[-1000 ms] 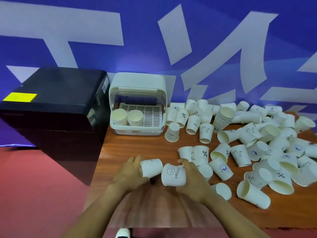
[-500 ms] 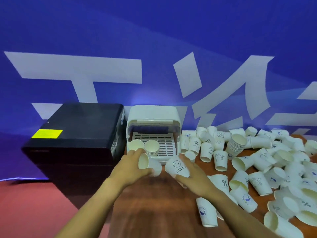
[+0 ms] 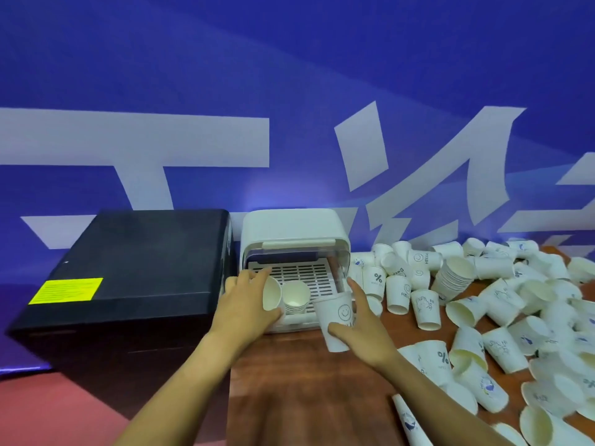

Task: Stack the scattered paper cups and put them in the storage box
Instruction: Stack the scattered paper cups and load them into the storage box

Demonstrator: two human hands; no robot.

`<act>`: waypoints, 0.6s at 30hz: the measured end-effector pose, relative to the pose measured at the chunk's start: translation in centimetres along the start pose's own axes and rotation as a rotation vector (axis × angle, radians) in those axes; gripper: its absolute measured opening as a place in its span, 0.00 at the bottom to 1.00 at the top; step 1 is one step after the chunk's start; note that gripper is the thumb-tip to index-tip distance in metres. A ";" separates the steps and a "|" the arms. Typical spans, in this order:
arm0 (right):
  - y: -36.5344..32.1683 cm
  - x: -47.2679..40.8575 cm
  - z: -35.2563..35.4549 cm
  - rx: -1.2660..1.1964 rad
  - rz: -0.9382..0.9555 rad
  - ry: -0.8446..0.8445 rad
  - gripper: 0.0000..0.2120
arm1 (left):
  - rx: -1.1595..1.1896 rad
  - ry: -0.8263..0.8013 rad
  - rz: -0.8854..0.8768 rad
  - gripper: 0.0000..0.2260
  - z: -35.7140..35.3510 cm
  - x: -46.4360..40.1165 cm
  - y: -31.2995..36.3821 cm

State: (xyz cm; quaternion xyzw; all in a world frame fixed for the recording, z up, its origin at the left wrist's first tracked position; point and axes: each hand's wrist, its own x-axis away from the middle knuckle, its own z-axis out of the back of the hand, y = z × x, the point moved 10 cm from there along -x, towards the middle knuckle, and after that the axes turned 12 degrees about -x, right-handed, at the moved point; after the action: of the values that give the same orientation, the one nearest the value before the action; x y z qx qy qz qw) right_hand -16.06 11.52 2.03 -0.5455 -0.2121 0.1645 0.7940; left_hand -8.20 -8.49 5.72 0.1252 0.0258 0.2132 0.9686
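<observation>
The white storage box (image 3: 294,228) stands at the table's back left with its lid up and a slotted tray inside. My left hand (image 3: 246,304) grips a plain paper cup (image 3: 271,294), tilted with its mouth to the right, at the box's front left opening. A stack of cups (image 3: 296,297) sits in the box just to its right. My right hand (image 3: 362,329) holds a smiley-face cup (image 3: 336,318) upright in front of the box's right corner. Several loose cups (image 3: 502,320) lie scattered over the table's right side.
A black case (image 3: 128,262) with a yellow label stands close against the box's left side. The wooden table (image 3: 289,394) shows bare board below my hands. A taller stack of cups (image 3: 452,278) leans among the scattered ones. A blue banner wall rises behind.
Both hands lifted their cups off the table and carried them forward to the box. The left cup has reached the box opening beside the stack; the right cup now stands upright.
</observation>
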 end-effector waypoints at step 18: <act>0.3 -8.9 -3.5 0.036 0.061 0.040 0.36 | 0.126 0.063 0.171 0.33 -3.3 -4.4 -2.6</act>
State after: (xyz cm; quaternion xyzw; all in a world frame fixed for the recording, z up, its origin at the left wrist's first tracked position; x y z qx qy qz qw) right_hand -21.93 4.46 -0.76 -0.5404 -0.1763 0.1816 0.8024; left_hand -11.46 -11.83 1.85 0.1809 0.0590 0.2967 0.9358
